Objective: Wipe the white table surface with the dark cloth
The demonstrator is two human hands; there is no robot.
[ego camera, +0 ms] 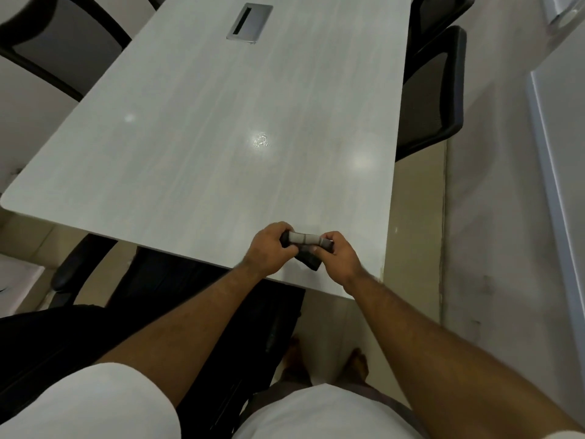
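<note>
**Both hands holding the folded cloth at the near table edge**

I looked down from head height at a long white table (205,122) that ran away from me, its surface pale with a faint wood grain and a few soft spots of reflected light.

At the far left, a dark chair (63,39) stood beside the table's left edge. Nearer to me on the left, another dark chair (177,299) was tucked partly under the near edge, one armrest showing.

My left hand (269,248) was just above the near edge of the table, towards its right corner. Its fingers were curled round the left end of the cloth (305,240), gripping it. The cloth was small and folded or rolled into a short bundle, dark at its ends and underside, with a lighter grey band across the top. It sat between my two hands, over the table surface; I could not tell whether it touched the table.

My right hand (340,253) gripped the right end of the cloth, fingers curled over it and thumb against it. Both forearms were bare and reached forward from short white sleeves.

Far up the middle of the table, a grey metal cable hatch (250,22) was set flush into the top.

On the right, two black mesh-backed chairs (433,87) stood against the table's right edge. Below, between my arms, my bare feet (357,364) stood on a pale tiled floor (493,248).
</note>
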